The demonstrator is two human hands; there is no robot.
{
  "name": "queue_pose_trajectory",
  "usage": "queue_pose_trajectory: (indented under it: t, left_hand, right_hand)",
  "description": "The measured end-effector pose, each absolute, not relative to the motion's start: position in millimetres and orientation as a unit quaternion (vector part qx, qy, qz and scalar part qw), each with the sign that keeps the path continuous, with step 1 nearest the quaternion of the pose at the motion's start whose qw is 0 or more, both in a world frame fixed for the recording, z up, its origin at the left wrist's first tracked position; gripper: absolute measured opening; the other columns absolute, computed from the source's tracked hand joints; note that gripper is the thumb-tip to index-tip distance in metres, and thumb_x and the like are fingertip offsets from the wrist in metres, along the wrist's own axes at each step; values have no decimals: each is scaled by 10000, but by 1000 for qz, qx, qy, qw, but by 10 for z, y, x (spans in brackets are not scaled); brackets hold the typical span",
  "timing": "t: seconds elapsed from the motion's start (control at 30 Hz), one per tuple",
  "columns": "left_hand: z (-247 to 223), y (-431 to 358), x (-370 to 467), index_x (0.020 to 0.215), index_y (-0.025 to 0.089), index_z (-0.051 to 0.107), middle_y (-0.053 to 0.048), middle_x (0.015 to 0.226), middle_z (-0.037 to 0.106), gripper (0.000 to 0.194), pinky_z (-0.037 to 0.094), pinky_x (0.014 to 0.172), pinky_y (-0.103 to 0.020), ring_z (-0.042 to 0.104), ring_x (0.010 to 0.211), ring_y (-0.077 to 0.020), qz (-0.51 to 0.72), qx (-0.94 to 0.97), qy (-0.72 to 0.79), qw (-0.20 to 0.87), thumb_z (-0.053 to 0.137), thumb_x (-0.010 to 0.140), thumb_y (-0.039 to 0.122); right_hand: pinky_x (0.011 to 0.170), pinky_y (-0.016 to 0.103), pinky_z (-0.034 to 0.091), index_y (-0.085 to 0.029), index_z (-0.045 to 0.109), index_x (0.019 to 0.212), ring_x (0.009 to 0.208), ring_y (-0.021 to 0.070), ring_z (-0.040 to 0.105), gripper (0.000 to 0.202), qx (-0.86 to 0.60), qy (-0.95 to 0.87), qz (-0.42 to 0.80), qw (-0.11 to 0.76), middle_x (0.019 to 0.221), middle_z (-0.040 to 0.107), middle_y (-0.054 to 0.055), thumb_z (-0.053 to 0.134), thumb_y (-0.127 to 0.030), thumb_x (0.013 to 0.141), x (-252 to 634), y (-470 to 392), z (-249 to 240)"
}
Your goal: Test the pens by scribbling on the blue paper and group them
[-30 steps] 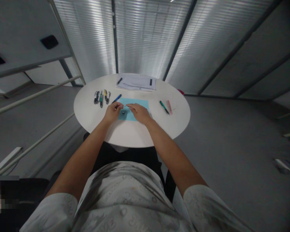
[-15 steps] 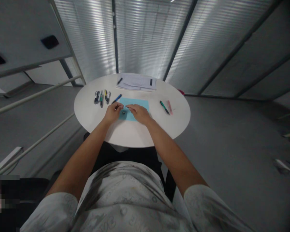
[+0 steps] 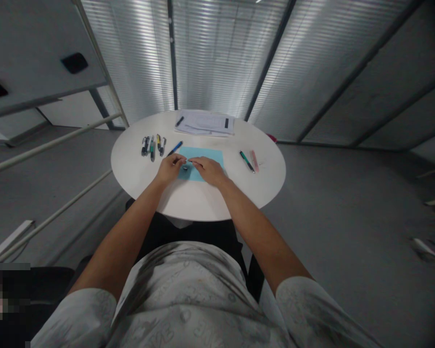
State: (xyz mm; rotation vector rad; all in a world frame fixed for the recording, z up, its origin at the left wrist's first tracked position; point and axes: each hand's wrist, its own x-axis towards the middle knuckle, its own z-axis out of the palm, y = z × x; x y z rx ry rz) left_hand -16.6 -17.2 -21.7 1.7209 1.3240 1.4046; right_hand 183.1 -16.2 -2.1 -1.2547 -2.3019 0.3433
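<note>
Over a light blue sheet (image 3: 212,155) on the round white table, my left hand (image 3: 170,169) and my right hand (image 3: 209,170) face each other with fingertips close together. Each hand is closed in a pinch on something small and thin that I cannot make out. A small dark piece (image 3: 185,168) lies on the sheet between them. Just beyond my left hand rests a blue pen (image 3: 175,147), its near end close to the fingers.
Several pens and markers (image 3: 152,147) lie on the left of the table (image 3: 130,176). A green and black pen (image 3: 247,162) and a pink strip (image 3: 254,161) are on the right. Stacked papers (image 3: 203,122) lie at the far edge, with a dark pen on them.
</note>
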Motion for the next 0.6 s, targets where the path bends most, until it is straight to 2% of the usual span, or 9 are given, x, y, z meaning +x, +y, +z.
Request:
queue_pose_trajectory:
  t: [0.17,0.4,0.6]
  left_hand:
    - [-193,-189,-160,780,195,699,-70,837,739,110,532,826,-360,672,842,-222,542,619,500,269,631,826,267]
    - [-166,-204,-154,755,182,698,-74,822,725,91,514,761,-343,641,794,-208,527,628,498,283,652,807,241]
    - [-188,-193,-165,771,185,702,-71,812,728,120,528,781,-360,635,779,-205,525,639,489,276,646,815,282]
  right_hand:
    - [1025,373,514,-306,707,1361,1154,212,671,374,-463,-842,125,247,1274,747,44,449,-319,1090,1846,-140,-24]
    - [1060,373,506,-304,719,1339,1216,208,660,359,-449,-847,136,250,1322,736,36,468,-299,1084,1834,-138,-32]
    - [1040,374,512,-283,713,1353,1165,210,676,370,-455,-842,131,258,1284,748,50,456,-323,1090,1847,-119,-47]
